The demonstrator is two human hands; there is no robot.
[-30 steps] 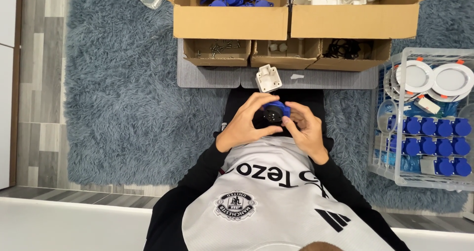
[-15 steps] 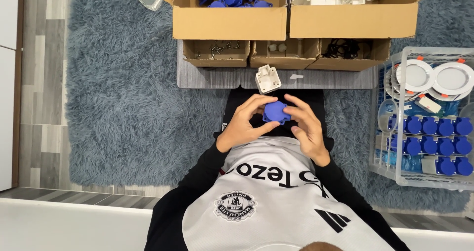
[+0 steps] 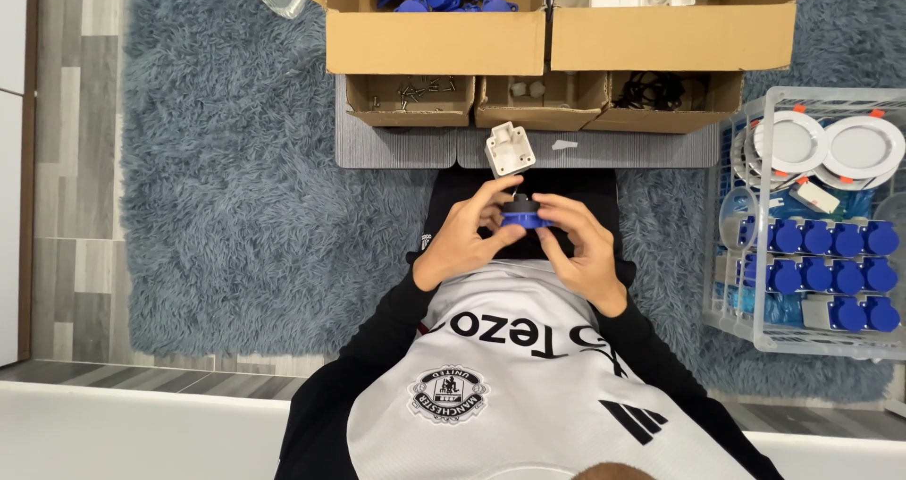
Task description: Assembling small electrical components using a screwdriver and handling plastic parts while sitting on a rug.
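Note:
Both my hands meet over my lap around a small round blue socket part (image 3: 520,215) with a black piece on its far side. My left hand (image 3: 465,233) pinches it from the left with fingers and thumb. My right hand (image 3: 583,246) grips it from the right. The part lies edge-on to the camera. Just beyond the hands a white square plastic box (image 3: 510,149) sits on a grey mat (image 3: 396,147).
Two large cardboard boxes stand at the top, one with blue parts (image 3: 436,27), one with white boxes (image 3: 670,27). Three small trays (image 3: 543,100) hold screws, small pieces and black rings. A wire basket (image 3: 812,225) at right holds finished blue sockets and round white lamps. A shaggy blue rug (image 3: 236,187) surrounds everything.
The blue part has been turned in my hands from face-up to edge-on, and my fingers have shifted their hold around it. The hands stay over my lap.

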